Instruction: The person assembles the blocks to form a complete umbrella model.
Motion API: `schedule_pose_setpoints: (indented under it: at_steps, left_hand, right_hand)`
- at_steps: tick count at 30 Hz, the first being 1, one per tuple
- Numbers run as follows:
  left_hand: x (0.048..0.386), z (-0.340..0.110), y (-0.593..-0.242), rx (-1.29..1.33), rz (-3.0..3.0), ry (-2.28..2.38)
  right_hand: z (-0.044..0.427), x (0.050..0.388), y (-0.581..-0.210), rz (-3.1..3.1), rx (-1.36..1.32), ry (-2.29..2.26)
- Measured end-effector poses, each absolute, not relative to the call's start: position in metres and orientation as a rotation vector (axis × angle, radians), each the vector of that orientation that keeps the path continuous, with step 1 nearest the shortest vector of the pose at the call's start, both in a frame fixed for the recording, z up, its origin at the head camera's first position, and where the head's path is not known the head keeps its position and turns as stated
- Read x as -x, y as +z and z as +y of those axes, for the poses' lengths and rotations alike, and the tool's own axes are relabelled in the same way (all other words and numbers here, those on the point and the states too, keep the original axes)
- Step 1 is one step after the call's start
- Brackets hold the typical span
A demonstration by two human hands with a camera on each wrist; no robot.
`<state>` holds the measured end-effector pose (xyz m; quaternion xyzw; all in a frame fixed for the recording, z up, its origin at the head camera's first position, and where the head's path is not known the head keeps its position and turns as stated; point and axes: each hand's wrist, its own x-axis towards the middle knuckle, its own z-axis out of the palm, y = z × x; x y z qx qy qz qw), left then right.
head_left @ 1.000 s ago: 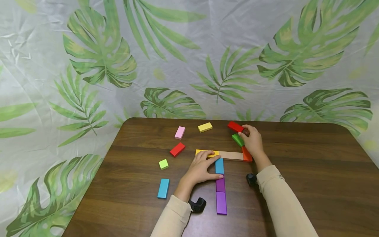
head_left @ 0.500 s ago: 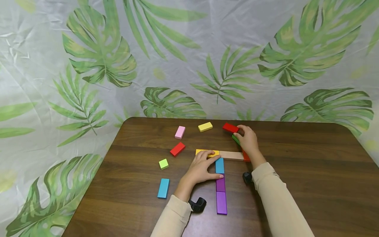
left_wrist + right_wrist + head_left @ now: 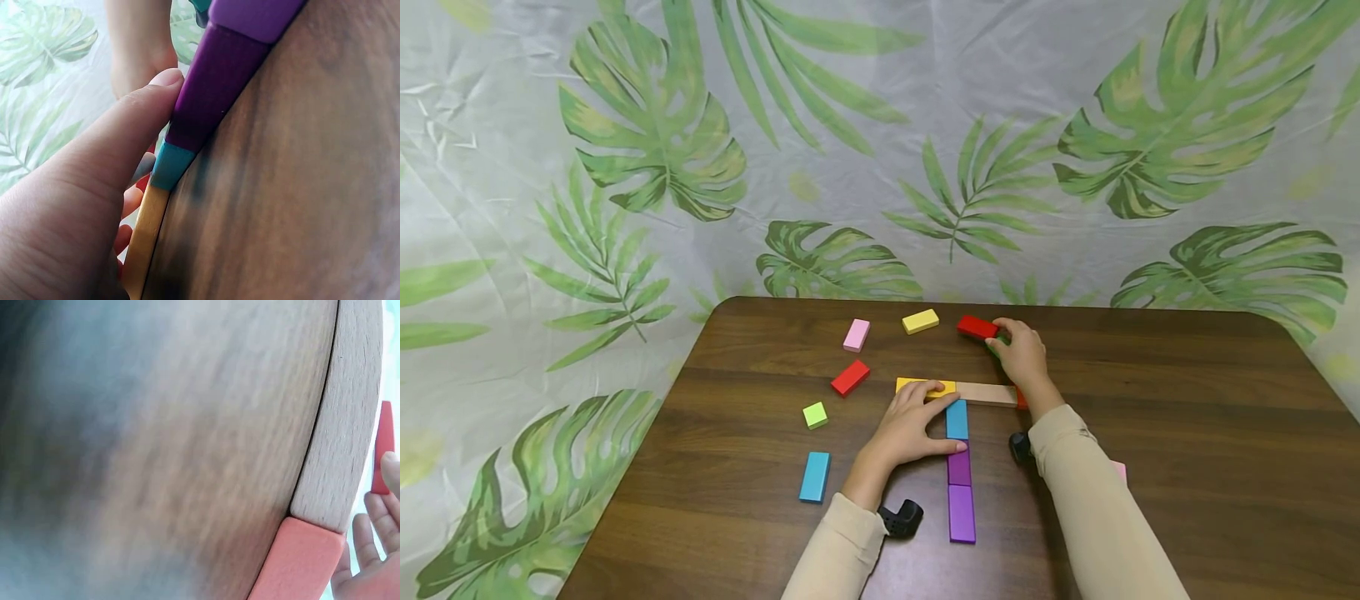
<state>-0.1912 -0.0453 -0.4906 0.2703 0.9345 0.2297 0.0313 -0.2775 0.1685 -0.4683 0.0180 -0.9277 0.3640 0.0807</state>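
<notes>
The right hand (image 3: 1024, 358) pinches one end of a red block (image 3: 976, 327) near the far edge of the table (image 3: 1195, 400); whether it is lifted is hard to tell. The left hand (image 3: 906, 427), spread, touches a dark purple block (image 3: 958, 470) and a yellow block (image 3: 948, 389).

tan block (image 3: 986, 393): matt grained wood | dark purple block (image 3: 212, 87): smooth | table (image 3: 1187, 400): wood-grain, soft sheen | backdrop (image 3: 850, 183): creased, shiny

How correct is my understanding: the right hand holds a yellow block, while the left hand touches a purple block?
The colour is wrong: the right hand holds a red block, not yellow, as the head view shows. The left hand does touch a purple block, as you said.
</notes>
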Motion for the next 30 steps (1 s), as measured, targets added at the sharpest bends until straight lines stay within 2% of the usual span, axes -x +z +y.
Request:
schedule_pose_setpoints:
  at_steps: [30]
  left_hand:
    - [0.1908, -0.0455, -0.4918, -0.846, 2.885, 0.717]
  right_hand:
    - [0.1627, 0.2841, -0.4692, -2.895, 0.086, 1.131]
